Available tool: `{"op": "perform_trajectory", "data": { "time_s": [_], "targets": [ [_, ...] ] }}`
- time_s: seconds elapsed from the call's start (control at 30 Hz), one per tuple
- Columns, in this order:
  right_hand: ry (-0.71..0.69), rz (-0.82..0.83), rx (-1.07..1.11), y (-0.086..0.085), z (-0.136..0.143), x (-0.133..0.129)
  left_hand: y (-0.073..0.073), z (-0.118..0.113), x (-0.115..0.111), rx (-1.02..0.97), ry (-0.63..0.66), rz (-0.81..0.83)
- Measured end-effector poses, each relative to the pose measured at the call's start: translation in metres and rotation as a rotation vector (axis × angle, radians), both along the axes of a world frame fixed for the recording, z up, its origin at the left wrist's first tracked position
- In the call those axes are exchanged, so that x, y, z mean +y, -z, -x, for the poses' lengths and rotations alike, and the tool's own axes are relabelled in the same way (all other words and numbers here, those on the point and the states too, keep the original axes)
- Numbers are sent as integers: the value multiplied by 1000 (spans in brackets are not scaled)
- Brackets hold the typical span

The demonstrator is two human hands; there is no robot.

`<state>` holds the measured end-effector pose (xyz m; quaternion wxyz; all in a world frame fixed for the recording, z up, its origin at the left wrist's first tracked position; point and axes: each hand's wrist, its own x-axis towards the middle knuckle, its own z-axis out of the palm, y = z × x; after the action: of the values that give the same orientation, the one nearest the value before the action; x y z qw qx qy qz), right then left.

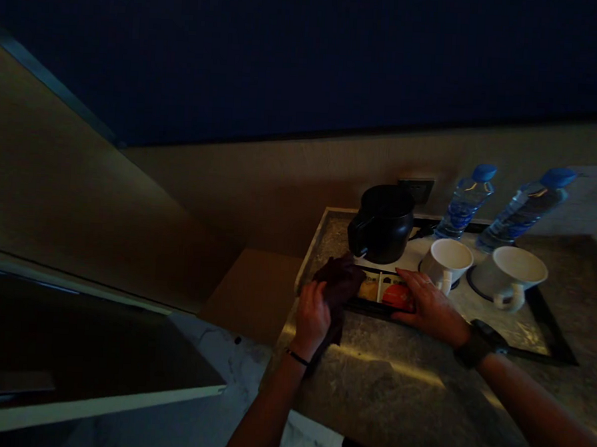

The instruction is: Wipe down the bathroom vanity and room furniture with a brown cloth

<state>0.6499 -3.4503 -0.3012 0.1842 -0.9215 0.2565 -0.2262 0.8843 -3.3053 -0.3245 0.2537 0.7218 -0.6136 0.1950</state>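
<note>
My left hand (313,318) is closed on a dark maroon cloth (339,282), bunched at the left end of a small black-edged sachet box (378,304). Red and yellowish tea sachets (397,295) lie in the box. My right hand (434,311) spans the box's right end, thumb at the front edge and fingers at the back. Just behind the box stands a black kettle (385,228), its handle to the left. A white mug (447,258) is just beyond my right hand, with a second white mug (519,268) farther right.
A black-rimmed tray (548,330) carries the mugs, and two blue-capped water bottles (462,205) stand at the back. A wall socket (418,190) is behind the kettle. The stone countertop (389,395) ends on the left, above a marbled floor (212,346). An open drawer or door (119,401) is at lower left.
</note>
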Motion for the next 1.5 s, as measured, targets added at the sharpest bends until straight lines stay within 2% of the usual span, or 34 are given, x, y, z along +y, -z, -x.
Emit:
{"op": "perform_trajectory", "data": {
  "time_s": [0.07, 0.1, 0.17, 0.2, 0.27, 0.33, 0.37, 0.4, 0.47, 0.6, 0.7, 0.8, 0.87, 0.97, 1.07, 1.17, 1.27, 1.33, 1.37, 1.43, 1.5],
  "targets": [
    [10, -19, 4, 1, -1, 2, -16, -39, 10, 143, -182, 37],
    [14, -26, 0, 2, -2, 2, -26, -51, 13, 211, -250, 61],
    [22, -26, -18, 3, -4, 3, -49, -53, 11, 285, -247, 63],
    [28, -21, -26, 3, -5, 4, -59, -45, 6, 291, -175, 25],
    [37, -2, -27, 2, -8, 4, -75, -14, -9, 247, 72, -116],
    [46, 16, -8, 1, -10, 4, -83, 21, -29, 142, 300, -263],
    [54, 20, 12, 1, -11, 4, -84, 35, -40, 82, 364, -315],
    [62, 19, 35, 1, -12, 4, -85, 45, -51, 28, 397, -354],
    [83, 25, 55, 1, -13, 4, -83, 51, -67, -28, 386, -398],
    [79, 25, 15, 1, -12, 6, -77, 26, -73, 40, 333, -403],
    [78, 5, 0, -2, -11, 12, -66, 6, -61, 160, 296, -268],
    [75, 24, -32, -6, -12, 19, -48, -14, -44, 353, 198, -127],
    [68, 38, -50, -12, -13, 23, -35, -34, -31, 464, 81, -174],
    [57, 38, -81, -33, -11, 24, -24, -69, -7, 453, -57, -325],
    [44, 32, -102, -61, -1, 26, -29, -91, 21, 355, -101, -396],
    [31, -23, -72, -77, 18, 42, -52, -87, 37, 258, -84, -402],
    [29, -109, -4, -66, 39, 74, -87, -66, 36, 236, 19, -280],
    [27, -165, 40, -47, 50, 97, -107, -44, 29, 308, 203, -282],
    [26, -194, 61, -37, 54, 108, -114, -32, 24, 343, 322, -343],
    [33, -251, 101, -21, 61, 124, -117, -6, 15, 352, 541, -534],
    [39, -292, 126, -14, 65, 133, -108, 18, 9, 275, 658, -695]
  ]
}}
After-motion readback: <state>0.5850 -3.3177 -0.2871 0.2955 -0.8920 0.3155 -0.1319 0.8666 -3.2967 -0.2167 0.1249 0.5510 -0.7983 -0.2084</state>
